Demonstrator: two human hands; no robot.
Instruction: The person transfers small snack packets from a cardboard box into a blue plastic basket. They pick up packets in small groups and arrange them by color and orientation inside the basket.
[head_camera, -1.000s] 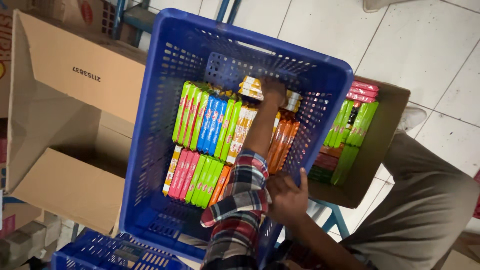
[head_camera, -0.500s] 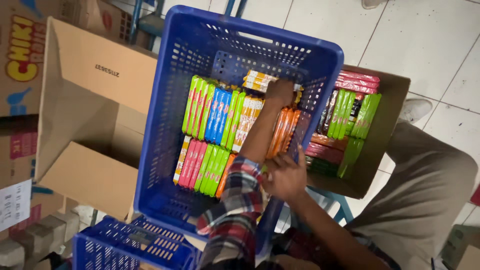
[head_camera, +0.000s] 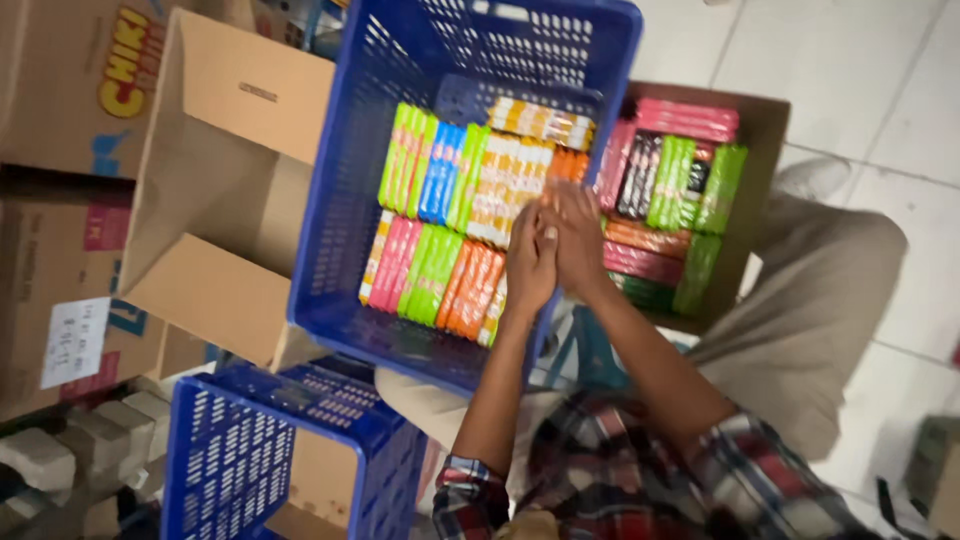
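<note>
- The left hand (head_camera: 530, 262) and the right hand (head_camera: 578, 235) are pressed side by side, fingers straight and close together, above the right side of the blue crate (head_camera: 345, 190).
- They hold nothing that can be seen. The fingertips rest on or just over the orange packs (head_camera: 470, 290); whether they touch is not sure, because the picture is blurred.
- These packs lie directly under and just left of the hands, standing on edge in a row. Their long axis runs away from the person, the same way the fingers point.
- The left hand is a little nearer to the orange row; the right hand is nearer to the crate wall on the right.
- In the crate there are two rows of packs. The far row has green packs (head_camera: 408, 160), blue packs (head_camera: 440, 172) and yellow-white packs (head_camera: 510, 185). The near row has pink packs (head_camera: 392, 265), green ones and orange ones. One short stack lies crosswise at the far end.
- Single packs cannot be counted exactly; each colour group has a few.
- Right of the hands, beyond the crate wall, an open carton (head_camera: 765, 140) holds more packs, pink and green.
- Left of the hands is an empty box (head_camera: 215, 200), and near the left elbow a second blue crate (head_camera: 290, 440).
</note>
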